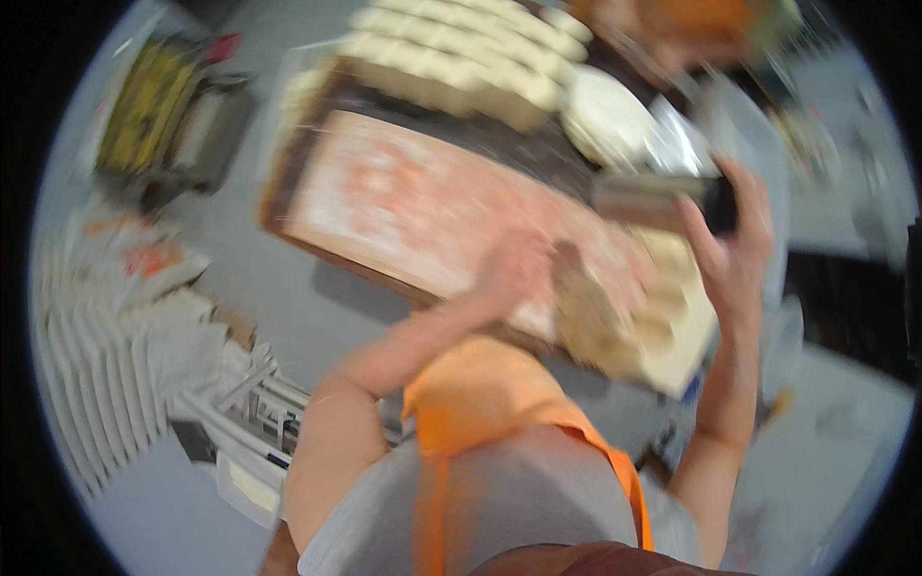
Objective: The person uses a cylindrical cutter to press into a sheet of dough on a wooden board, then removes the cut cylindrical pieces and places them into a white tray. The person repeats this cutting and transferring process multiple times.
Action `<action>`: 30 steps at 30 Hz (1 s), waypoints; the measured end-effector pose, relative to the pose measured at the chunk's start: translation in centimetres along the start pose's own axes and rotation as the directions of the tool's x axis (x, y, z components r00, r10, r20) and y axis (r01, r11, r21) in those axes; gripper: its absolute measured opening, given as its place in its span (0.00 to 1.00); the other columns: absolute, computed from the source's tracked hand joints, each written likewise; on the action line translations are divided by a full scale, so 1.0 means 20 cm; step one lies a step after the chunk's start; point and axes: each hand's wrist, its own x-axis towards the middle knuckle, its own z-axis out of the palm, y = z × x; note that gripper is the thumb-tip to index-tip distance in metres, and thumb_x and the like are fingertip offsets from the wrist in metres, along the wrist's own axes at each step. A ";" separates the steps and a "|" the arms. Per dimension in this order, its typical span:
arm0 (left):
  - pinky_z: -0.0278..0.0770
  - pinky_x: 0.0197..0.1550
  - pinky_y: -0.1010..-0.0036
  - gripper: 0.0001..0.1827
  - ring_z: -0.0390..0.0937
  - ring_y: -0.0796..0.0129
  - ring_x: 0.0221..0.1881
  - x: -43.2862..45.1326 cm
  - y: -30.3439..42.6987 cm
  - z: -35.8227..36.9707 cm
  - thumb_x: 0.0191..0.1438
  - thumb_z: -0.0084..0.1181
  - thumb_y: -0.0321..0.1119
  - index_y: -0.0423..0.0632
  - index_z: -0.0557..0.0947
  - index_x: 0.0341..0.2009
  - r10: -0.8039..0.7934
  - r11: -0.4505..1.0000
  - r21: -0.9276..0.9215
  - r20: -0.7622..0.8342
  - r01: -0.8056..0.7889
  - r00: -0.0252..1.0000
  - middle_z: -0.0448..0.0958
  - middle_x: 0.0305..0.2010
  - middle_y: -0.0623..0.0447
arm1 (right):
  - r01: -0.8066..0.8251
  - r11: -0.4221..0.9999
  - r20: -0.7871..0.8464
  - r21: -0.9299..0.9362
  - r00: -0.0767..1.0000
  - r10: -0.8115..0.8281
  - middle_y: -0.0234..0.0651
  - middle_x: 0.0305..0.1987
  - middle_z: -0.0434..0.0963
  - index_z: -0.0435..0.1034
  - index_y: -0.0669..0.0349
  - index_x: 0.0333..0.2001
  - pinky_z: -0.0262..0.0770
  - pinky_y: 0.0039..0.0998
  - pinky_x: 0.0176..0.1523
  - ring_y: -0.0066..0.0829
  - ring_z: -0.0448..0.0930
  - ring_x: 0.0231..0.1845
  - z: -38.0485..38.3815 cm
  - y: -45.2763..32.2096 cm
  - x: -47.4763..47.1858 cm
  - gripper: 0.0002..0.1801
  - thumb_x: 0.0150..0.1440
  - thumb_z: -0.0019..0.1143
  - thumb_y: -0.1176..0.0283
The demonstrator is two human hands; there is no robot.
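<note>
Motion blur softens most of the view. My left hand (515, 266) is over a flour-dusted pinkish board (403, 187); whether its fingers grip anything cannot be made out. Just right of it lies a long brownish piece (594, 309), possibly dough. My right hand (745, 230) is raised at the right side, thumb and fingers around the black end of a flat metal blade (648, 191), which looks like a dough scraper. Below that blade, pale rounded dough pieces (663, 309) sit on a light tray (681, 363) at the board's right end.
Rows of pale dough pieces (461, 65) stand on the dark table (497, 151) behind the board. A round pale mass (605, 119) lies to their right, beside a shiny wrapper (677, 140). Another person's orange garment (691, 21) shows at the top. White sacks (108, 360) are stacked left.
</note>
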 end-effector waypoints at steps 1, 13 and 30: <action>0.81 0.69 0.51 0.11 0.81 0.42 0.66 -0.07 0.08 0.13 0.65 0.69 0.28 0.41 0.90 0.52 0.054 0.992 -0.113 -0.012 -0.055 0.998 0.87 0.60 0.39 | -0.014 1.000 0.008 -0.015 1.000 0.015 0.48 0.61 0.84 0.79 0.58 0.66 0.81 0.46 0.67 0.54 0.84 0.62 -0.11 0.13 -0.16 0.31 0.60 0.81 0.64; 0.64 0.82 0.37 0.51 0.74 0.37 0.73 -0.40 0.86 1.04 0.51 0.86 0.56 0.38 0.79 0.71 0.258 0.886 0.246 0.440 -0.392 0.860 0.78 0.69 0.35 | -0.089 0.995 0.099 -0.054 0.991 0.094 0.45 0.62 0.85 0.80 0.57 0.64 0.84 0.47 0.65 0.51 0.84 0.63 -0.92 0.71 -1.46 0.32 0.56 0.83 0.63; 0.81 0.60 0.47 0.41 0.88 0.39 0.53 -0.33 0.88 1.40 0.50 0.83 0.70 0.40 0.89 0.46 -0.083 0.832 0.514 0.488 -0.209 0.869 0.89 0.46 0.36 | 0.086 0.996 0.221 -0.021 0.972 -0.079 0.44 0.65 0.82 0.81 0.57 0.64 0.86 0.47 0.62 0.51 0.83 0.62 -0.78 0.84 -1.54 0.34 0.55 0.84 0.64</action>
